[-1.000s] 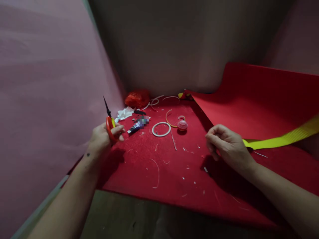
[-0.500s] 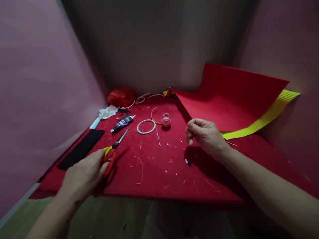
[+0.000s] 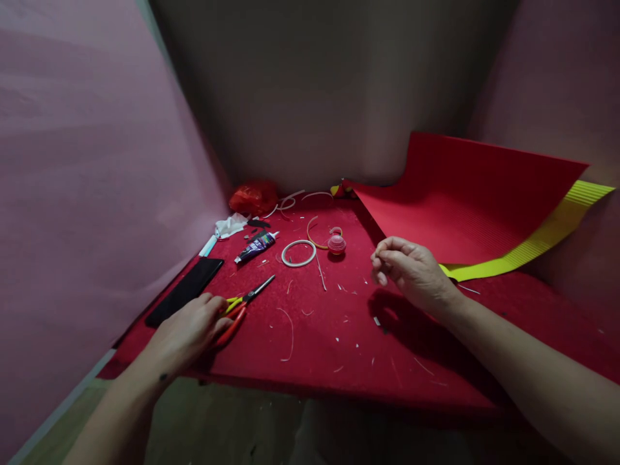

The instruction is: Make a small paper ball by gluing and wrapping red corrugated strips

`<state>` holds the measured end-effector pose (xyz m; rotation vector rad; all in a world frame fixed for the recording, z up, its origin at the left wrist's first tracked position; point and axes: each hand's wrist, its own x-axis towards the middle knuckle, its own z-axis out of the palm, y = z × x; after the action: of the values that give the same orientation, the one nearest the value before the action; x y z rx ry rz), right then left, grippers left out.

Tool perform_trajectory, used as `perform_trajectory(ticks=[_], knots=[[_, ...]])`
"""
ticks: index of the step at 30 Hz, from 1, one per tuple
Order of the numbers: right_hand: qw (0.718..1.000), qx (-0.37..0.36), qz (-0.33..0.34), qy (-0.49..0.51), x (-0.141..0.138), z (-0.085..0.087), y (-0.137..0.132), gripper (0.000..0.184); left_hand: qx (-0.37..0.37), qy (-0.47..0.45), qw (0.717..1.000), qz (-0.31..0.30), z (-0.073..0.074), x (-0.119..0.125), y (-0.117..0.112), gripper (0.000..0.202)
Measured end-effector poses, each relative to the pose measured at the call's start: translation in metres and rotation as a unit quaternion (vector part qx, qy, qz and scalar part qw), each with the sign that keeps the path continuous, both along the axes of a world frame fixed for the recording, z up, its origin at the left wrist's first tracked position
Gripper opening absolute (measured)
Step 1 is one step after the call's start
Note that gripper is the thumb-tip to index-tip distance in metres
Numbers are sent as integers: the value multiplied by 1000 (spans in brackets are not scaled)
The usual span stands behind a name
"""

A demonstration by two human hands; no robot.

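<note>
My left hand is at the left front of the table, its fingers closed about the handles of a pair of scissors. The scissors have yellow and orange-red handles, and their shut blades point away to the right, low over the cloth. My right hand hovers over the table in front of the red corrugated sheet. Its thumb and forefinger are pinched together; whatever may be between them is too small to make out. A white ring and a small red ball-shaped piece lie between the hands, farther back.
A glue tube, a black flat case, a white tissue and a red plastic bag lie at the left. A yellow corrugated sheet sits under the red one. Thread and paper scraps dot the red tablecloth.
My left hand has lowered the scissors toward the cloth, and the blades now lie flatter. My right hand keeps its pinch. The whole view has shifted slightly, moving things rightward and down.
</note>
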<state>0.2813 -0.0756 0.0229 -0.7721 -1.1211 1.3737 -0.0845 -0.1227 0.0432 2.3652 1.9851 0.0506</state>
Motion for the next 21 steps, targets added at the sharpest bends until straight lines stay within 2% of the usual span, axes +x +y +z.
perform_trajectory(ticks=[4, 6, 8, 13, 17, 21], knots=[[999, -5, 15, 29, 1, -2, 1, 4, 58, 50, 996, -37, 0, 14, 4, 32], [999, -11, 32, 42, 1, -3, 1, 4, 88, -6, 994, -72, 2, 35, 5, 33], [997, -19, 54, 58, 0, -3, 0, 4, 78, -77, 987, -117, 7, 63, 9, 30], [990, -35, 99, 91, -2, -4, -1, 6, 79, -207, 953, -205, 22, 138, 31, 18], [988, -45, 116, 96, -4, -5, -1, 9, 35, -306, 927, -215, 28, 180, 47, 11], [988, -44, 122, 89, -4, -6, -1, 8, 2, -345, 918, -197, 27, 198, 57, 13]])
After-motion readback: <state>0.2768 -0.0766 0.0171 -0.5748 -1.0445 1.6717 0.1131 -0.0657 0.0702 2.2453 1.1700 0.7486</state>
